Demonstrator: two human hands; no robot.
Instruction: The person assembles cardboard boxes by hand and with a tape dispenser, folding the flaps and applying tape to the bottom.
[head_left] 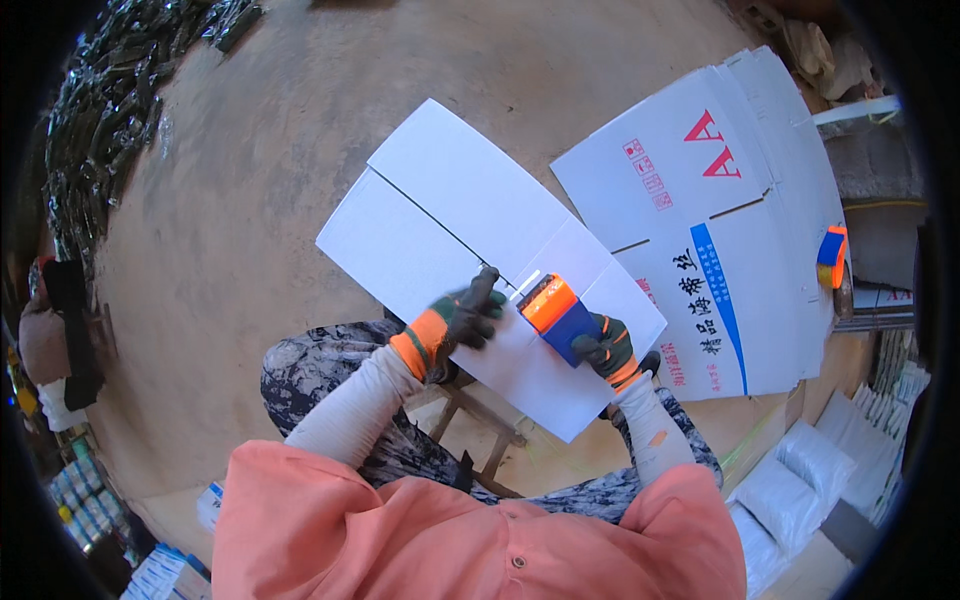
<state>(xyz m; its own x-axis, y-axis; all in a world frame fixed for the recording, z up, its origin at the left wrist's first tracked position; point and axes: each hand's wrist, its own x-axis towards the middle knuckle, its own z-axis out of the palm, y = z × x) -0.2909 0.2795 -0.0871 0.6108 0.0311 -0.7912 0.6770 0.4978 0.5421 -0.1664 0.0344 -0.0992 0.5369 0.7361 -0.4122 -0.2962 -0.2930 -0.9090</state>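
A flat, white cardboard carton sheet [450, 180] lies across my lap, tilted, with a slot and fold lines in it. My right hand [608, 350], in a dark glove with an orange cuff, grips an orange-and-blue tape dispenser [560, 318] against the sheet. A short shiny strip [524, 287] shows on the cardboard beside the dispenser's orange end. My left hand [474, 312], gloved likewise, rests over the sheet near the slot's inner end, left of the dispenser. Its index finger reaches out and nothing shows in its grasp; the other fingers are partly blurred.
To the right lies a stack of printed flat cartons [690, 250], partly under my sheet. A second orange-and-blue dispenser [832, 257] sits at its right edge. Dark shiny bundles [105, 110] lie far left, clear bags [800, 480] lower right. A wooden stool [470, 415] shows below the sheet.
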